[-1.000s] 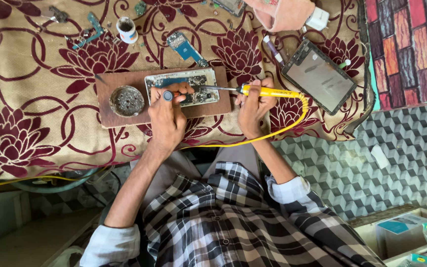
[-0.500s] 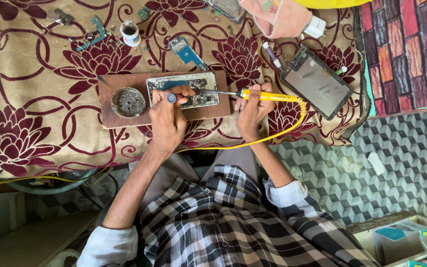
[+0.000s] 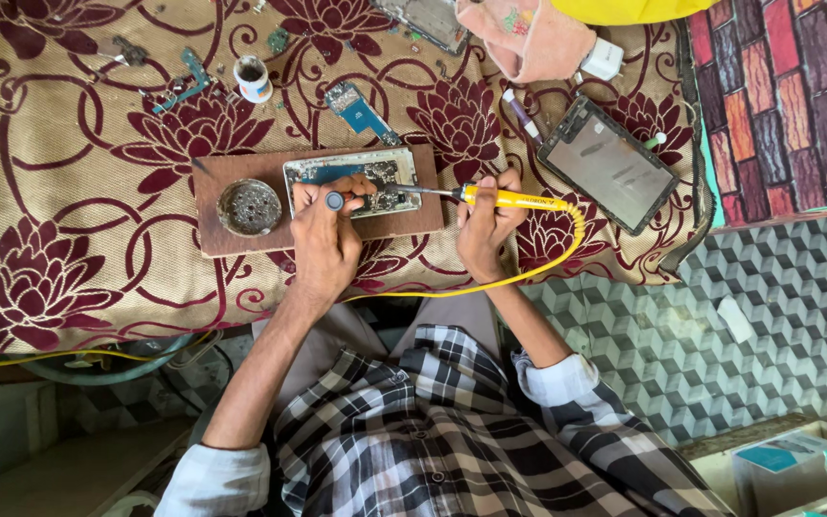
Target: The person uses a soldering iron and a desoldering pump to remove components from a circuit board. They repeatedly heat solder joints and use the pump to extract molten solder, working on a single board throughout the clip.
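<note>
Gripping yellow soldering iron, right hand | left hand pinching small tool on opened phone

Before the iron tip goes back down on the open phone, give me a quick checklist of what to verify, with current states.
1. Right hand grips yellow soldering iron: ok.
2. Left hand steadies opened phone: ok.
3. Phone lies fully on wooden board: ok.
4. Yellow cord hangs off the cloth edge, clear of the phone: ok.
5. Tip on the right joint: cannot tell.
6. Round tin beside the phone, within reach: ok.
</note>
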